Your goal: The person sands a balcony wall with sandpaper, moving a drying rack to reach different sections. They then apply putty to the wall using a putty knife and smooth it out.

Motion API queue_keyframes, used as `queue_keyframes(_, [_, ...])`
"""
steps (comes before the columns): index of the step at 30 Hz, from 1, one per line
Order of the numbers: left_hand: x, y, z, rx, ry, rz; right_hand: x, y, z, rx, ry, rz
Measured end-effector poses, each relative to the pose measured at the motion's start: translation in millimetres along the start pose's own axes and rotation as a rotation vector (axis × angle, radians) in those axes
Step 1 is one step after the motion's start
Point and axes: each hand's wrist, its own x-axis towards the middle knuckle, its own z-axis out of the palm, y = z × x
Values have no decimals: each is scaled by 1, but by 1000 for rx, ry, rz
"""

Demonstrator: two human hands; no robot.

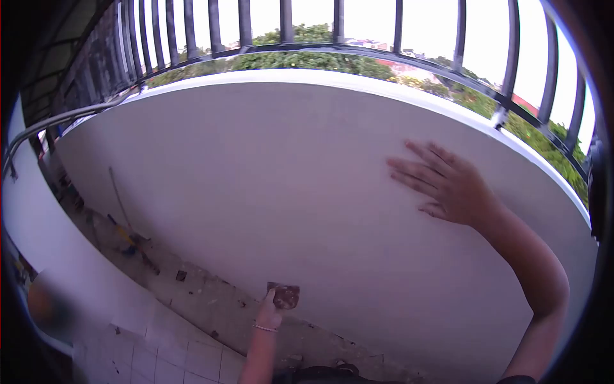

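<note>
My left hand (269, 313), with a beaded bracelet at the wrist, is low in the view, in front of the foot of the wall. Its fingers are closed on a small flat square plate (286, 296), brown and stained, like a scraper blade; any handle is hidden in the grip. Higher up on the right, my right hand (444, 182) has its fingers stretched out and spread, palm toward the plain grey wall (288, 173). Nothing is held in it, and it overlaps the upper part of the wall.
Black metal railing bars (286, 22) rise above the wall's white top ledge (307, 77). A long thin pole (119, 198) leans on the wall at left, near a yellow-handled tool (121, 230). Debris is scattered on the floor strip (198, 294) beside white tiles (153, 358).
</note>
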Motion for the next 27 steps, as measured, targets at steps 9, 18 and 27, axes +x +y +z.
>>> queue_keyframes(9, [-3,26,1,-74,-1,-4,182,-40,-2,67,251,23])
queue_keyframes(18, [2,19,-112,-185,333,-22,338,-170,56,-215,211,78])
queue_keyframes(27, [-42,47,-166,-188,429,137,344,-285,133,-310,134,-150])
